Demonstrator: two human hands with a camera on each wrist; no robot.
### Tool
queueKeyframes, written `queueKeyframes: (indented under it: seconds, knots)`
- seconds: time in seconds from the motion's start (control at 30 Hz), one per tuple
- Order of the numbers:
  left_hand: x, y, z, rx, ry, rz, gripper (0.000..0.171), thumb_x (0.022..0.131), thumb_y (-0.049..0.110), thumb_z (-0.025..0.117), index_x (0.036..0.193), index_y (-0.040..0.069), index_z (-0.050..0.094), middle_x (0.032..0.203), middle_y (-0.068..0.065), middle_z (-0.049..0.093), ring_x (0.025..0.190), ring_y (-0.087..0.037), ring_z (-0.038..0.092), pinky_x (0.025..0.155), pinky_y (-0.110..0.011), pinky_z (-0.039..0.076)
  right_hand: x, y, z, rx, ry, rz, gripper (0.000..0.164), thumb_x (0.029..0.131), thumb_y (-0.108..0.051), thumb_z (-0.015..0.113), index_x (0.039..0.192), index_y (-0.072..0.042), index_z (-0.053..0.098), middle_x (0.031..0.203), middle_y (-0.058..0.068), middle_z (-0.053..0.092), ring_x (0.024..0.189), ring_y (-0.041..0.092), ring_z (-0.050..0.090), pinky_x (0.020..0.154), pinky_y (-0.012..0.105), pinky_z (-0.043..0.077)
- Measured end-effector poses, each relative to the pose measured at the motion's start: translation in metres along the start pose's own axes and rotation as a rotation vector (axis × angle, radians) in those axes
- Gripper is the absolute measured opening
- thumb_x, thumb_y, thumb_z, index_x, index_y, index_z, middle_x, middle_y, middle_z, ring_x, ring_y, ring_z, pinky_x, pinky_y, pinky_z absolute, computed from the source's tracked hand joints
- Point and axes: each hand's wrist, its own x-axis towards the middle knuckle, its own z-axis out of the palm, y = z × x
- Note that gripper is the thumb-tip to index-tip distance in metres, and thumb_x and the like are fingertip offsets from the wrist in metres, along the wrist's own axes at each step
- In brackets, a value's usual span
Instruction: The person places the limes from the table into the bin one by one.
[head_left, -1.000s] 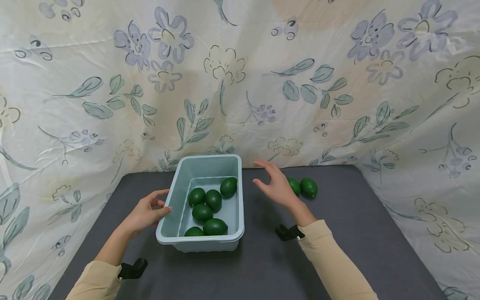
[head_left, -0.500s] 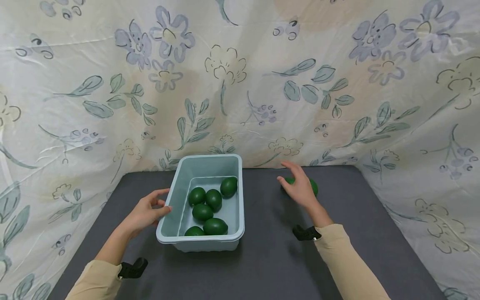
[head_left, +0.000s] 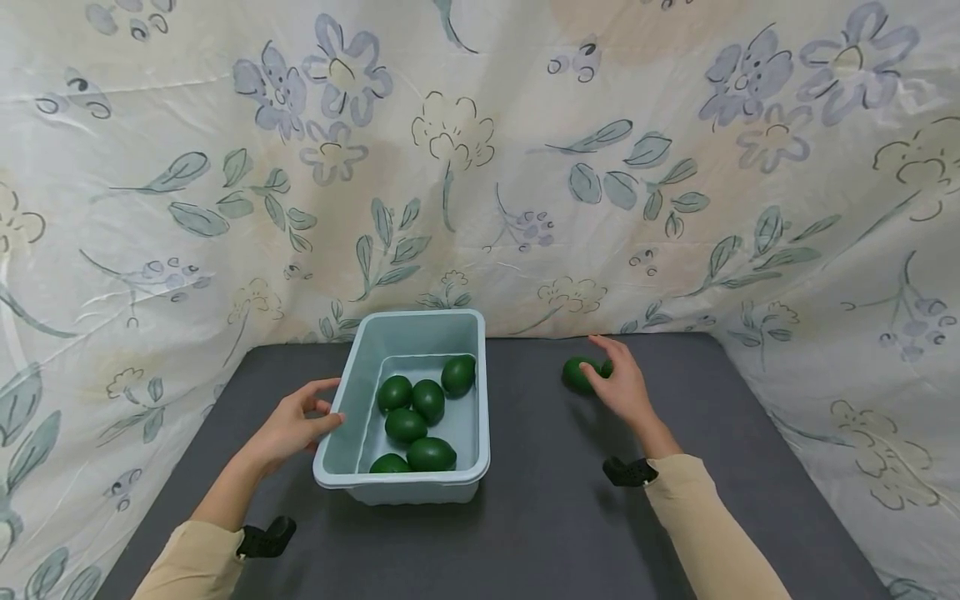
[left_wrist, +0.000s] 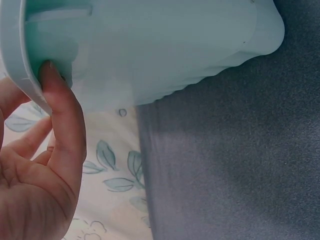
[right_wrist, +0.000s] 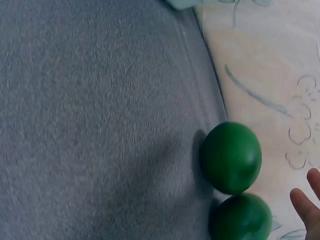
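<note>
A pale blue-green plastic tub (head_left: 347, 433) stands on the dark table, holding several dark green, smooth oval fruits (head_left: 431, 454). My left hand (head_left: 291, 427) grips the tub's left rim, fingers and thumb on either side of it, as the left wrist view shows at the tub's edge (left_wrist: 14, 45). Two more green fruits lie at the back right, side by side; the nearer-to-tub one (head_left: 578, 375) is mostly visible, while my right hand (head_left: 624, 387) covers most of the other (right_wrist: 242, 220). That hand hovers over them with fingers spread, holding nothing.
The dark grey table (head_left: 525, 533) meets a floral cloth (head_left: 480, 208) that hangs behind and along both sides. The back fruits lie close to the table's far edge. Black straps (head_left: 630, 472) sit on both wrists.
My right hand has moved right, away from the tub, to over the two fruits at the back. The left hand and the tub have stayed in place.
</note>
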Motion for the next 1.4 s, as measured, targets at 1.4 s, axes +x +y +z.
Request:
queueKeyframes:
  seconds: [1.4]
  knots:
    - [0.002,-0.003,0.000,-0.001,0.005,-0.005,0.065,0.087,0.015,0.063,0.142,0.010,0.029,0.099,-0.018,0.052,0.077,-0.022,0.062,0.060,-0.039,0.054,-0.012,0.062,0.005,-0.144,-0.014,0.264,0.060,0.089,-0.021,0.059,0.140,-0.001,0.033,0.131,0.033,0.035,0.111,0.048,0.043,0.087,0.059,0.036]
